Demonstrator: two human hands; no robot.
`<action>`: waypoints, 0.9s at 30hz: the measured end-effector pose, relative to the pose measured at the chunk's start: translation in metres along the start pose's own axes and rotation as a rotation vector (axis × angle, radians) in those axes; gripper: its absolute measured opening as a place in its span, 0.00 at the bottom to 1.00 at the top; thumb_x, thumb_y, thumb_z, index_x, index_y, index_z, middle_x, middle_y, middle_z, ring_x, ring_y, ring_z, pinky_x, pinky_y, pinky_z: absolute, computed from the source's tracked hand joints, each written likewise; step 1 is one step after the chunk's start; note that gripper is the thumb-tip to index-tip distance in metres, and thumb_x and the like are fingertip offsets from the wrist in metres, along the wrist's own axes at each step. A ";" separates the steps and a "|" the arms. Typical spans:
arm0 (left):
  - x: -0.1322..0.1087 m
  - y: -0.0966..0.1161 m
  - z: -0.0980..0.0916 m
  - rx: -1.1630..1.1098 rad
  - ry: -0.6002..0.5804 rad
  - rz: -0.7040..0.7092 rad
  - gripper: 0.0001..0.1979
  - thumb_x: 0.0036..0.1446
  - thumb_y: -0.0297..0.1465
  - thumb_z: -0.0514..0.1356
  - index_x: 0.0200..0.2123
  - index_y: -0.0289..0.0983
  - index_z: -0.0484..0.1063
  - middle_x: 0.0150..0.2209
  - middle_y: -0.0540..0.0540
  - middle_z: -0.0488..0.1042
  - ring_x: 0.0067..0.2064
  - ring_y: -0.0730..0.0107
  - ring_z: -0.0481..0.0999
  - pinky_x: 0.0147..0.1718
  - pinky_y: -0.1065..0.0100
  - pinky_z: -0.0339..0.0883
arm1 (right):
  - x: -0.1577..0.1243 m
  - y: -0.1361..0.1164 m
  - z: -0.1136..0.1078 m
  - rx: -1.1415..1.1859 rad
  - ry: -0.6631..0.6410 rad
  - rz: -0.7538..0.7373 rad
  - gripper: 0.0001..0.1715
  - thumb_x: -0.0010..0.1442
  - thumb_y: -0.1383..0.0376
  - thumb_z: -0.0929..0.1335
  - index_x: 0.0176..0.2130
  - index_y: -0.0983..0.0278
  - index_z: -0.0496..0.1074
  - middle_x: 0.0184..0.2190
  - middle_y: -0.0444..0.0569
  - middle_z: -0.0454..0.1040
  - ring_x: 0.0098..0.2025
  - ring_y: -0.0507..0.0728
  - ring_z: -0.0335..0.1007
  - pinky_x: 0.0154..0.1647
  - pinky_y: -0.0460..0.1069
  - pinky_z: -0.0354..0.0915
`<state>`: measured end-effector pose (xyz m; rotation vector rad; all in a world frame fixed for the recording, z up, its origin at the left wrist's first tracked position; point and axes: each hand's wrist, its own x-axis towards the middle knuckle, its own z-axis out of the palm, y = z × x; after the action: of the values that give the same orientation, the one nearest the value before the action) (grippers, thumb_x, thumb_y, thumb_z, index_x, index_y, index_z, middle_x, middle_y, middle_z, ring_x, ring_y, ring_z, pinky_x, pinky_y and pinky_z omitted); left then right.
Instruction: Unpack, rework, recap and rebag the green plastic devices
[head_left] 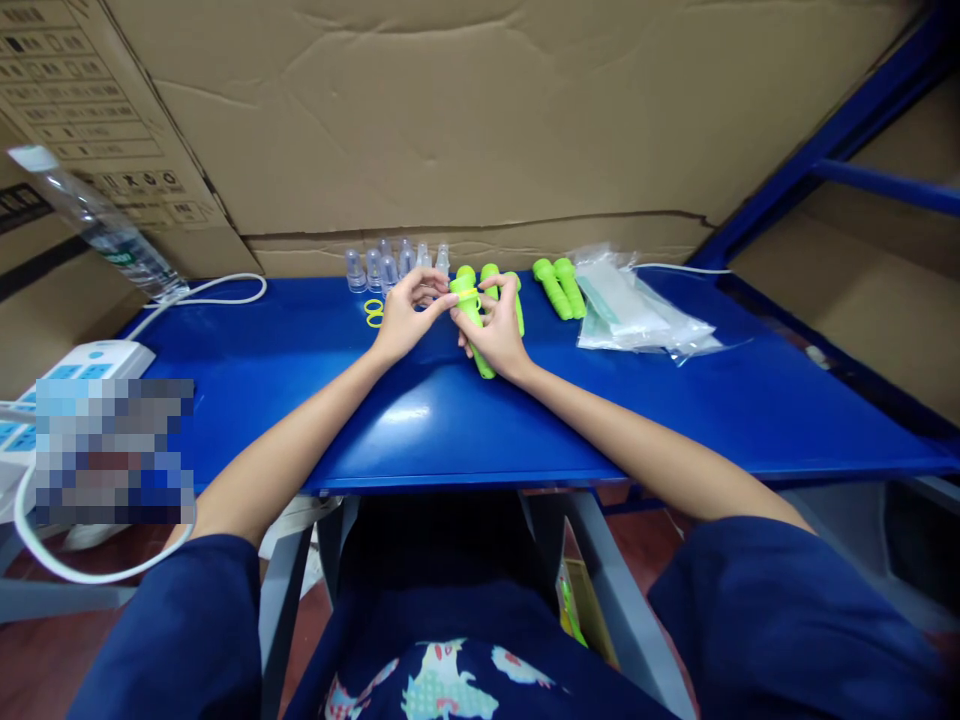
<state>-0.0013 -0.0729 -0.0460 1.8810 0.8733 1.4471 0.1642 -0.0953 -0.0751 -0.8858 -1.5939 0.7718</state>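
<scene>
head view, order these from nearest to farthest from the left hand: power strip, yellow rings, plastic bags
1. yellow rings, just left of the left hand
2. plastic bags, off to the right
3. power strip, far off to the left

Green tubes (486, 362) are clasped by the right grip (499, 335) on the blue desk (300, 380); a yellow band (468, 293) round their tops is pinched by the left grip (405, 315). Loose yellow bands (373, 313) and clear caps (386, 265) are seen just beside.
</scene>
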 end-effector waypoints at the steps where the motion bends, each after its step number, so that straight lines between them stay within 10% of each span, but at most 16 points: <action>1: 0.002 -0.001 -0.004 -0.012 -0.020 -0.006 0.20 0.55 0.45 0.74 0.44 0.38 0.78 0.47 0.42 0.83 0.46 0.66 0.84 0.48 0.67 0.76 | 0.000 0.001 -0.001 0.001 -0.020 0.010 0.44 0.60 0.30 0.68 0.57 0.52 0.49 0.42 0.47 0.77 0.20 0.51 0.71 0.14 0.49 0.69; 9: 0.008 -0.009 -0.016 -0.079 -0.108 -0.007 0.30 0.49 0.59 0.71 0.37 0.38 0.81 0.44 0.40 0.85 0.47 0.61 0.84 0.51 0.62 0.76 | -0.004 -0.004 0.001 0.050 -0.067 0.035 0.44 0.57 0.32 0.72 0.54 0.53 0.51 0.35 0.43 0.74 0.18 0.51 0.69 0.10 0.47 0.63; 17: 0.007 -0.018 -0.010 -0.140 -0.110 -0.079 0.30 0.51 0.60 0.69 0.38 0.38 0.78 0.46 0.40 0.84 0.49 0.62 0.83 0.54 0.62 0.77 | -0.006 -0.008 0.003 0.042 -0.011 -0.002 0.43 0.56 0.33 0.73 0.54 0.53 0.56 0.58 0.58 0.73 0.28 0.56 0.80 0.13 0.49 0.70; 27: 0.009 -0.011 -0.020 -0.138 -0.234 -0.098 0.33 0.44 0.60 0.73 0.34 0.37 0.73 0.39 0.45 0.82 0.42 0.65 0.83 0.48 0.63 0.78 | -0.007 -0.005 0.002 0.037 -0.070 0.039 0.44 0.58 0.33 0.72 0.58 0.53 0.54 0.55 0.58 0.75 0.26 0.57 0.80 0.13 0.50 0.72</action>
<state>-0.0209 -0.0575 -0.0447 1.8323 0.7242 1.1703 0.1621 -0.1042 -0.0746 -0.8741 -1.6228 0.8658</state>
